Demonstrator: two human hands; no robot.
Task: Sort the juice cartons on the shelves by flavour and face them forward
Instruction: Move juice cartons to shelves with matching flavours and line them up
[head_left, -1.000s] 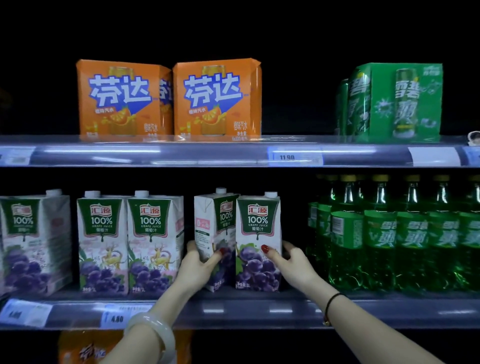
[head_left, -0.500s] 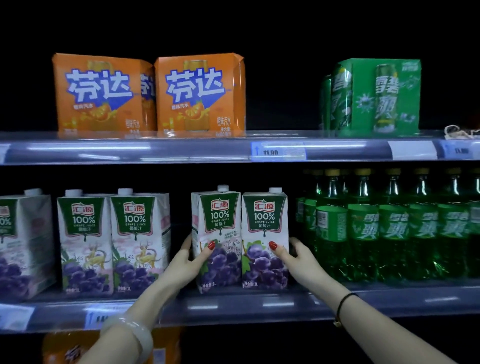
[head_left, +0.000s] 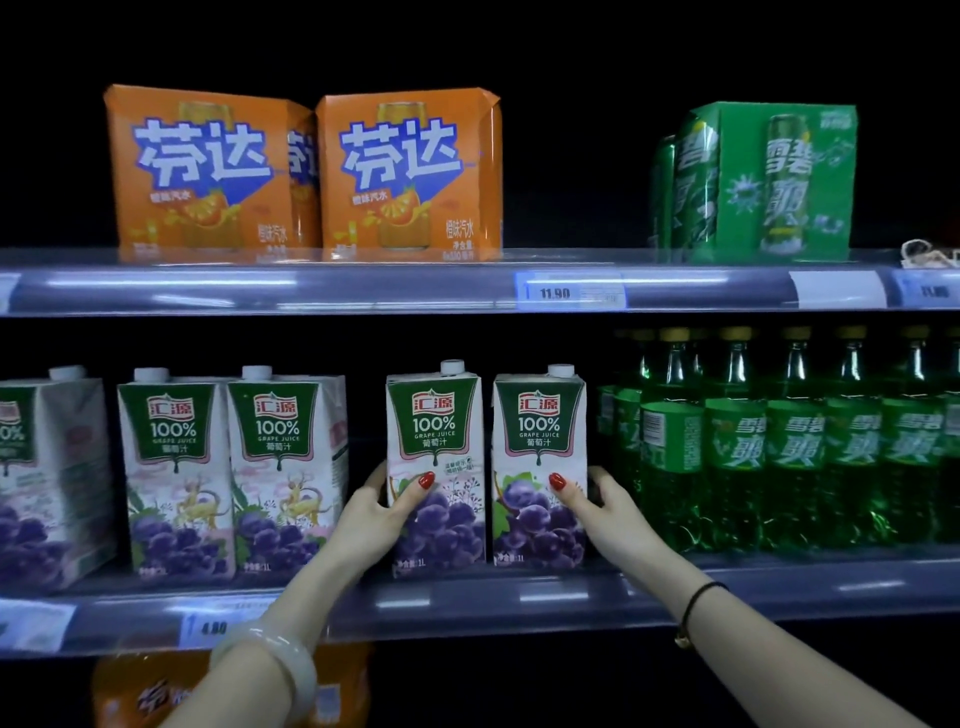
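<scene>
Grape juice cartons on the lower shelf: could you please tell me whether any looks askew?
The far-left carton looks turned, showing much of its side panel. A gap splits the row beside the left hand. The two held cartons stand square, fronts forward; the right hand grips the right one.

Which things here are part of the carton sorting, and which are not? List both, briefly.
Job: left hand gripping left grape carton; right hand gripping right grape carton; three other grape cartons further left.
Not the job: orange soda packs; green can pack; green bottles; price tags.
</scene>
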